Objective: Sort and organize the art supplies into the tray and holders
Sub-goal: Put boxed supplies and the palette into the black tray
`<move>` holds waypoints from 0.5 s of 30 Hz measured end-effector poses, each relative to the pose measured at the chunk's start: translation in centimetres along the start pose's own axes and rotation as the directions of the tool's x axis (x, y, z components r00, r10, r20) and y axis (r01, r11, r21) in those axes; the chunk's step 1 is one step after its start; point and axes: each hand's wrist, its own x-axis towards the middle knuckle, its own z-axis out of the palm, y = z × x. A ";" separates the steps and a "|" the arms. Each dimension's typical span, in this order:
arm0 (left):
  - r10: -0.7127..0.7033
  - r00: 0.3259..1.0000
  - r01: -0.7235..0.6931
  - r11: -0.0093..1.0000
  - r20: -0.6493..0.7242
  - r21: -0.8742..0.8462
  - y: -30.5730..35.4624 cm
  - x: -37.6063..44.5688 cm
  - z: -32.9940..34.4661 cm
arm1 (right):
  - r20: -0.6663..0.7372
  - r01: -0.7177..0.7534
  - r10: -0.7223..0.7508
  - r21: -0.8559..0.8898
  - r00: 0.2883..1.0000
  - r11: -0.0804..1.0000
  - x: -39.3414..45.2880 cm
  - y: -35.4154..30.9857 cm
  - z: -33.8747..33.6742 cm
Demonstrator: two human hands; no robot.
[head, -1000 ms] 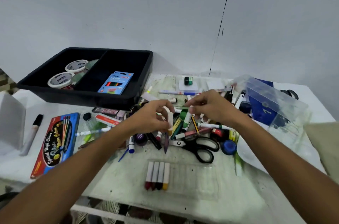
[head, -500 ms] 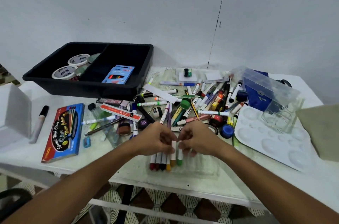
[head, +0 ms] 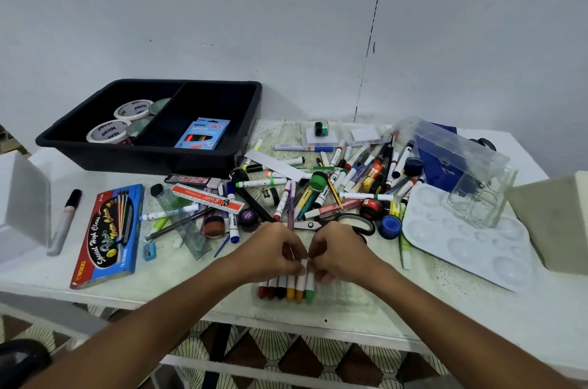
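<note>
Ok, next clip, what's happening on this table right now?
A person is sorting art supplies. Both hands, left hand and right hand, meet over a row of crayons in a clear plastic holder at the table's near edge, fingers on the white-wrapped ends of the last ones. A big pile of markers and pens lies loose behind. The black tray holds tape rolls and a blue pencil box.
</note>
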 end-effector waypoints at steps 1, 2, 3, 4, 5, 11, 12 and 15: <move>0.012 1.000 -0.012 1.000 -0.002 0.027 0.1 0.0 0.0 | 0.001 0.000 0.000 -0.009 1.000 1.000 0.0 0.0 0.0; 0.024 1.000 -0.024 0.998 0.000 0.055 0.2 0.0 0.0 | 0.000 0.000 0.000 -0.019 1.000 1.000 0.0 -0.1 0.1; 0.036 0.999 -0.037 0.996 0.008 0.083 0.3 -0.1 0.0 | 0.000 0.003 -0.003 -0.034 1.000 0.999 0.0 -0.2 0.1; 0.053 0.998 -0.055 0.992 0.022 0.111 0.4 -0.1 0.0 | -0.004 0.011 -0.011 -0.062 1.000 0.998 0.0 -0.2 0.2; 0.072 0.997 -0.076 0.988 0.039 0.135 0.5 -0.1 0.0 | -0.011 0.021 -0.023 -0.105 1.000 0.994 0.1 -0.2 0.2; 0.132 0.984 -0.157 0.961 0.122 0.228 0.6 0.2 -0.6 | 0.023 0.069 -0.065 -0.337 0.998 0.939 0.7 -0.9 -0.3; 0.138 0.982 -0.165 0.959 0.128 0.230 0.8 0.5 -1.0 | 0.055 0.076 -0.061 -0.327 0.997 0.942 0.7 -1.1 -0.7; 0.148 0.986 -0.160 0.965 0.070 0.206 1.3 1.7 -3.0 | 0.109 0.114 -0.092 -0.217 0.990 0.970 1.0 -1.8 -3.0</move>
